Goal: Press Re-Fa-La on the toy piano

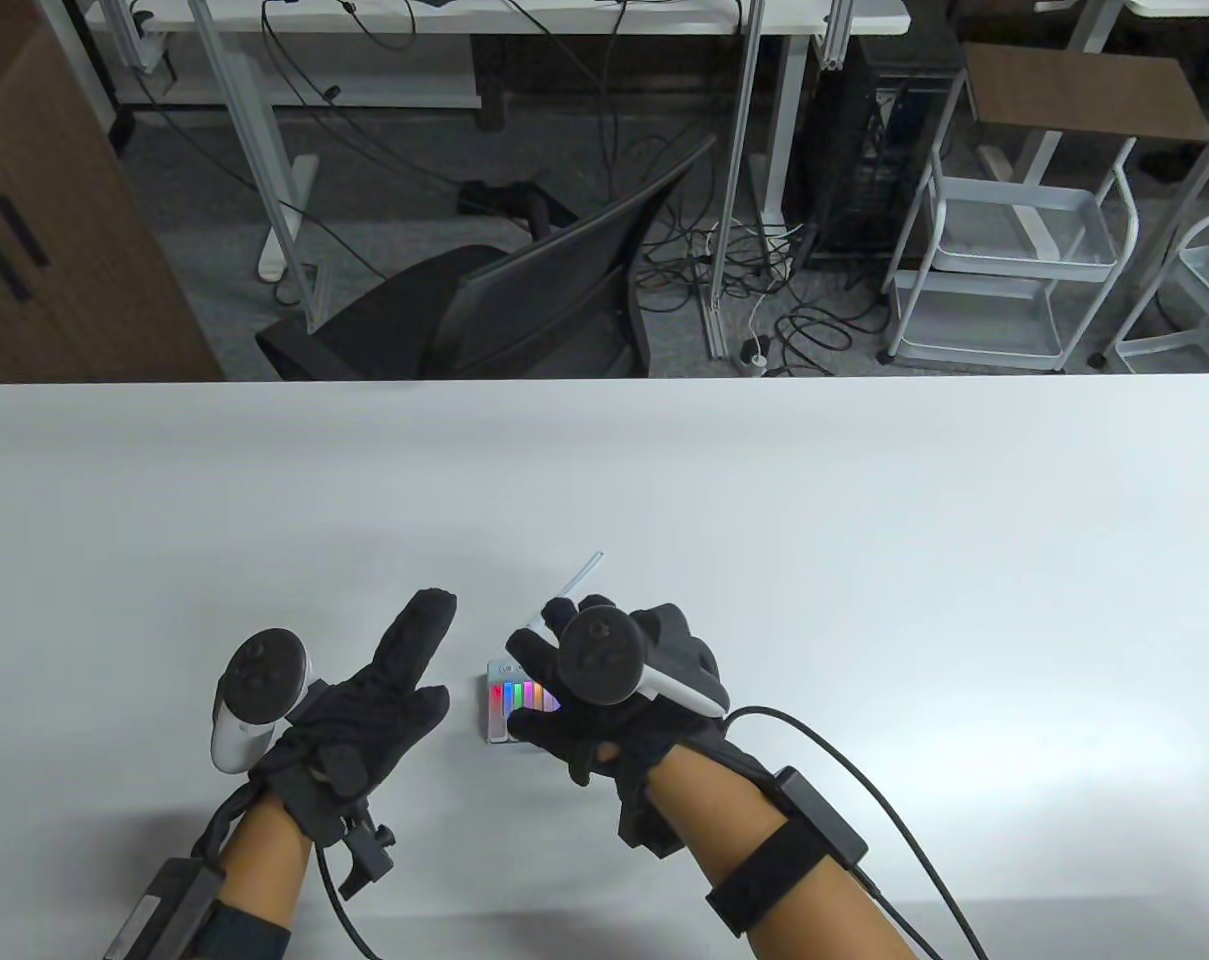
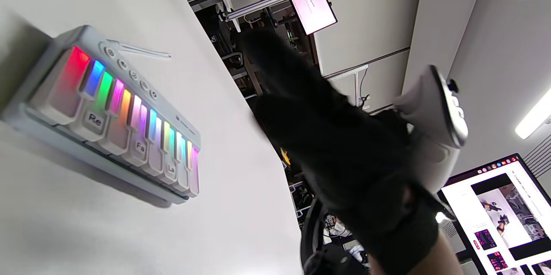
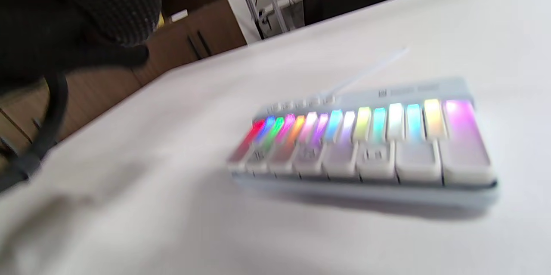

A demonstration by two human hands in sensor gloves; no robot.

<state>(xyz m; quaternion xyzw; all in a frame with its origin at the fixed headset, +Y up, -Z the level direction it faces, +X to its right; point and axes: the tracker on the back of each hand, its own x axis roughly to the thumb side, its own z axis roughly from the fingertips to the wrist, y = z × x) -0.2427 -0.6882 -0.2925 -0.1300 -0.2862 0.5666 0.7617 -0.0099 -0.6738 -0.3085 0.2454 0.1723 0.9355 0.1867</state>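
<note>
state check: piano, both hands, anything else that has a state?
piano: lit, rainbow keys, flat on table; no key visibly pressed
Re key: up, untouched
Fa key: up, untouched
La key: up, untouched
right hand: over piano, contact unclear
left hand: beside piano, index extended, holding nothing
monitor: on

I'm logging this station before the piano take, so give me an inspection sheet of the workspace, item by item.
Surface: white table, plain.
Job's things: toy piano flat on the table, keys lit in rainbow colours; Re, Fa and La labels readable.
Clutter: nothing seen.
Grippers: left hand beside the piano, a finger extended; right hand over the piano, no key contact visible.
Cables: black cable running from the right forearm.
Surroundings: office chair, white cart, floor wiring.
</note>
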